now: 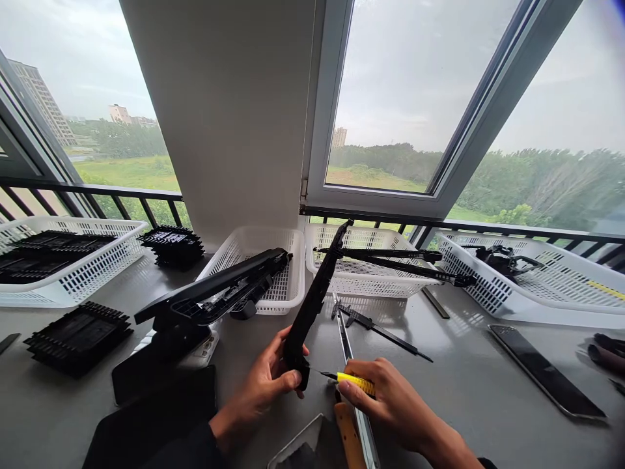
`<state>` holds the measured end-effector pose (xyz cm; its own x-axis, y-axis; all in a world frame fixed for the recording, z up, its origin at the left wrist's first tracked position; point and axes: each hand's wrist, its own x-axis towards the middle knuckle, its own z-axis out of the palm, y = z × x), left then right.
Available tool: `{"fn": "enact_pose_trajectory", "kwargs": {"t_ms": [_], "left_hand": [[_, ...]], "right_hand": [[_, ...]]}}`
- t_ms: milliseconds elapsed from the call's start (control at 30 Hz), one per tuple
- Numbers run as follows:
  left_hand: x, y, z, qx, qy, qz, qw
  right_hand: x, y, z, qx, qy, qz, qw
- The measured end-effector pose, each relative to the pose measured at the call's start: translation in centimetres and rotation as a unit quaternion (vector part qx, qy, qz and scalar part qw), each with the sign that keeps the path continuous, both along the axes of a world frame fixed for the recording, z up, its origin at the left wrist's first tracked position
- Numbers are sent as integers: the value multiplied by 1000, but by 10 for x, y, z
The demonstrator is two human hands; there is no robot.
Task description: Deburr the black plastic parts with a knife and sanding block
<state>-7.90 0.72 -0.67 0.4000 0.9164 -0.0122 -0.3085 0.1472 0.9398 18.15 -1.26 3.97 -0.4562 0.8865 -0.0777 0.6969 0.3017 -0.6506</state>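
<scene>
My left hand [266, 384] is closed around the lower end of a long black plastic part [312, 303] that slants up and away toward the window. My right hand [390, 400] pinches a small yellow-handled tool [354, 382] whose thin metal tip touches the bottom end of the black part. Both hands hover just above the grey table [463, 384], near its front edge.
White mesh baskets [273, 273] [366, 277] [537, 286] [63, 273] line the back, some holding black parts. Stacks of black ribbed pieces [78, 335] [173, 244] lie at the left. A caliper [375, 326], a steel ruler [344, 335] and a flat dark strip [544, 371] lie nearby.
</scene>
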Motion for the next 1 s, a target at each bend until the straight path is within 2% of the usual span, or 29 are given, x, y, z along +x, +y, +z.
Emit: {"fn": "enact_pose_trajectory", "kwargs": {"t_ms": [200,333,500,700,833,1000], "left_hand": [[0,-3,11,-36,-16,-6,999],[0,1,-1,-28,-26,4,999],[-1,5,-10,-27,-42,20,999],[0,1,1,-45,-47,33,997],[0,0,8,-44,-31,42,998],[2,0,13,-50,-22,22,998]], "right_hand": [[-1,-1,5,0,18,-17,1000],[-2,0,3,-15,16,6,1000],[-1,1,-4,-21,11,-27,999],[-1,2,-7,-30,22,-19,999],[1,3,-6,-31,49,11,998],[5,8,-4,-3,65,-25,998]]}}
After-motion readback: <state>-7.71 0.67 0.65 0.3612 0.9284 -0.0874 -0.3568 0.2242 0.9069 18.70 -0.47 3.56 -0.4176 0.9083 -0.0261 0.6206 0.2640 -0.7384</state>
